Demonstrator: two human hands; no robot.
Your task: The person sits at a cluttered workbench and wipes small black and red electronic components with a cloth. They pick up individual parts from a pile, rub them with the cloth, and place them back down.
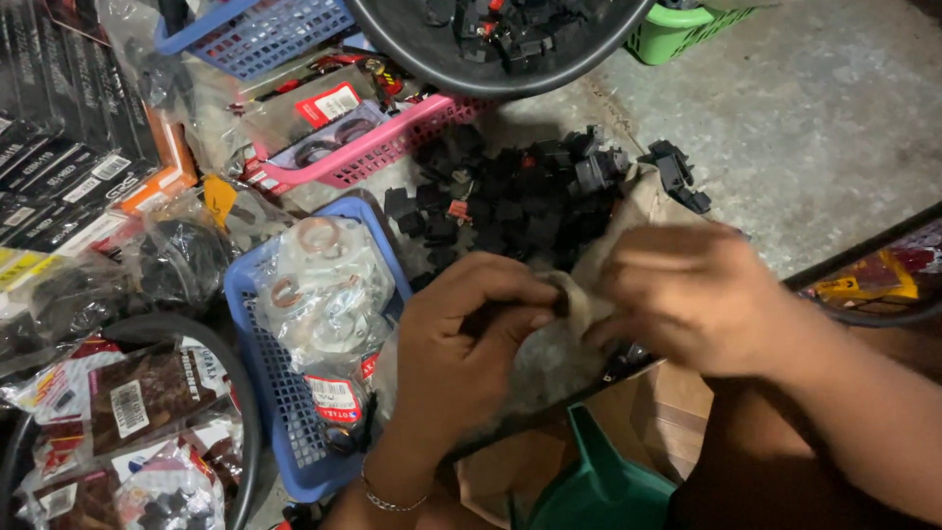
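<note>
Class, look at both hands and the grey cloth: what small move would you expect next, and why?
Probably a short twist of the small dark part inside the grey cloth. The left hand pinches it against the cloth while the right hand grips the cloth's other side, above the heap of black parts.

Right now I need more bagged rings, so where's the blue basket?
In the head view the blue basket sits lower left of centre, beside the left hand, below the pink basket.

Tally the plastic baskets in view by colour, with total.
Blue plastic mesh baskets: 2
Pink plastic mesh basket: 1
Green plastic mesh basket: 1
Total: 4
</note>
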